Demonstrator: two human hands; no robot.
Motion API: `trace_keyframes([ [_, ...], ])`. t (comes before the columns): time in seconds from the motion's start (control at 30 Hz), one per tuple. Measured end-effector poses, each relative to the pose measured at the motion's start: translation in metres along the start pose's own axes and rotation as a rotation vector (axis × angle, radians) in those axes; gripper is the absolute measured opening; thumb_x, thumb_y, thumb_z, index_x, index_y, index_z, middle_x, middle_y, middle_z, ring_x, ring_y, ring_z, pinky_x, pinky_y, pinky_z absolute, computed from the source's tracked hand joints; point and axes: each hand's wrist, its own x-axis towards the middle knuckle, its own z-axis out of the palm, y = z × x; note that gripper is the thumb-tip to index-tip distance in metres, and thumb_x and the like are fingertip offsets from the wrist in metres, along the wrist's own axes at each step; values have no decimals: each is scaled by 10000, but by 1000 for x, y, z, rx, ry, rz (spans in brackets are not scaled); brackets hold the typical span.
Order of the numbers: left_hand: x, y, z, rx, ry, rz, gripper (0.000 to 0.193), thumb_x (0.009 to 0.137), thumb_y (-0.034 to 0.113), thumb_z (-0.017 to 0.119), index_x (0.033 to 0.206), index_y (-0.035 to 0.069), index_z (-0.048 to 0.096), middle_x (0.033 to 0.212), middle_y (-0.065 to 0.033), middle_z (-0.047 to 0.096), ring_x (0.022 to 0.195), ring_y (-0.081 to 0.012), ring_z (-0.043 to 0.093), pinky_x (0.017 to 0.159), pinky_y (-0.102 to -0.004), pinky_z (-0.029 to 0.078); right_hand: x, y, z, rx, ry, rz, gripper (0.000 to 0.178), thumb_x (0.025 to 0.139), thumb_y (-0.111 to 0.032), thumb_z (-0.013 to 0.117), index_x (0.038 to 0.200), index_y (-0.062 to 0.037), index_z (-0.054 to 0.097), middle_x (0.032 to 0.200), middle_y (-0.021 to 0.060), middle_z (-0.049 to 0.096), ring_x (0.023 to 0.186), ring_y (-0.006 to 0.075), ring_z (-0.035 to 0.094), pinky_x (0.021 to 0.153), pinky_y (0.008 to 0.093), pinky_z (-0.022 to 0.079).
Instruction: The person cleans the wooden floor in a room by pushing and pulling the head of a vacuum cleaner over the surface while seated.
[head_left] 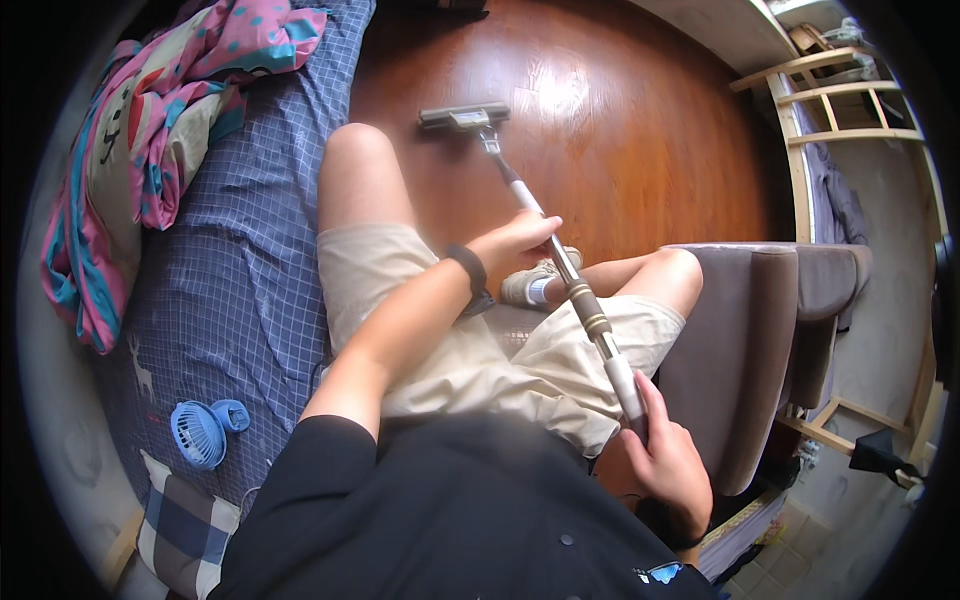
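A sponge mop (590, 312) with a long telescopic pole slants across my lap. Its wide, flat head (463, 117) lies out on the wooden floor, beyond my knees. My left hand (522, 233) is closed round the upper metal part of the pole, between my legs, a dark band on its wrist. Down at the white grip end, my right hand (668, 458) holds the handle beside my right hip; some of its fingers are hidden behind it. The pole passes over my beige shorts (400, 310).
On the left is a bed with a blue checked sheet (265, 190), bearing a crumpled pink quilt (170, 130), a small blue fan (200, 435) and a checked pillow (185, 530). A brown padded chair (730, 350) stands at my right. Behind it rises a wooden frame (800, 190).
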Motion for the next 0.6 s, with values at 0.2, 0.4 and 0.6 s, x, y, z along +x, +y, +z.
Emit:
trace_keyframes([
  [0.2,-11,13,55,49,-293,-90,533,961,479,462,912,-3,685,807,-101,689,671,-150,669,618,-285,570,-49,-10,-37,181,-229,47,584,812,-93,651,1371,-79,486,733,119,605,628,241,595,659,309,489],
  [0.4,0,3,66,149,-302,15,510,940,456,510,889,-17,696,792,-102,713,669,-165,697,633,-269,581,-45,-17,18,431,-2,157,380,846,-85,652,1224,-61,616,733,48,582,640,107,528,665,247,463],
  [0.6,17,-13,50,26,-206,-39,541,972,465,488,1009,-51,650,864,-144,671,775,-229,662,722,-333,548,-21,-28,63,535,125,82,377,857,-123,648,1228,-66,612,732,50,589,631,95,519,646,239,455],
])
